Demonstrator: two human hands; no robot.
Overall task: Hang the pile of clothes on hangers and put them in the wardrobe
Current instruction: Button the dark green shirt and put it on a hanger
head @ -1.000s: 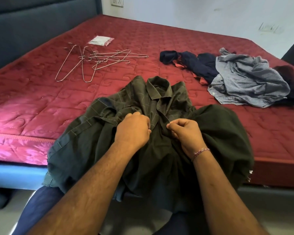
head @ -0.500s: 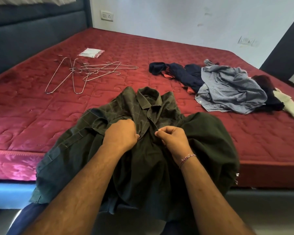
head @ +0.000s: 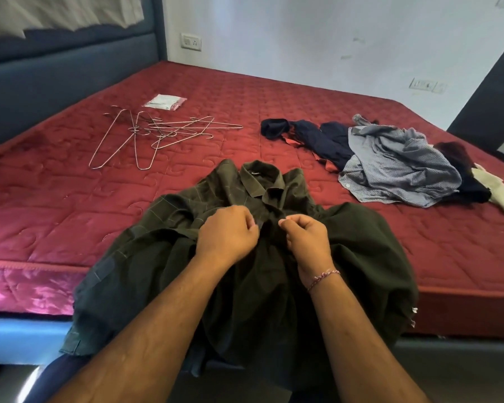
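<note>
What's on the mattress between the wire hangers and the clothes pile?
Head view: nothing lies there. Between the wire hangers and the clothes pile is only bare red mattress. The green shirt lies nearer, below that stretch.

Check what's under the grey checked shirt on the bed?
Under the grey checked shirt: a navy garment and a dark one poke out. Anything fully beneath is covered.
</note>
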